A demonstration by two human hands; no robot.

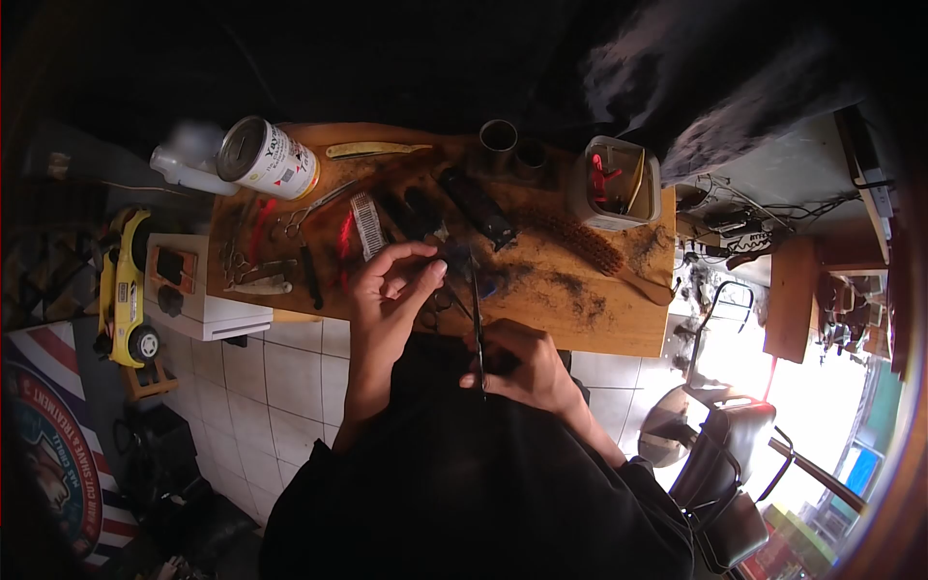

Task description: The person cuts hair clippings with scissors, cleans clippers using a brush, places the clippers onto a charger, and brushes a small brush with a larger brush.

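My right hand is closed around a long, thin blade-like tool. The tool points away from me over the table's near edge; its exact kind does not show clearly. My left hand is raised just left of its far end, thumb and forefinger brought together in a pinch. Something small and dark is by those fingertips, too unclear to name. Beneath the hands, a pair of scissors lies on the wooden table. A black hair clipper and a pale comb rest just beyond.
Loose dark hair is scattered over the tabletop. A wooden-handled brush lies right, below a clear tub with red clips. A large white can stands back left. A yellow toy car and a black chair flank the table.
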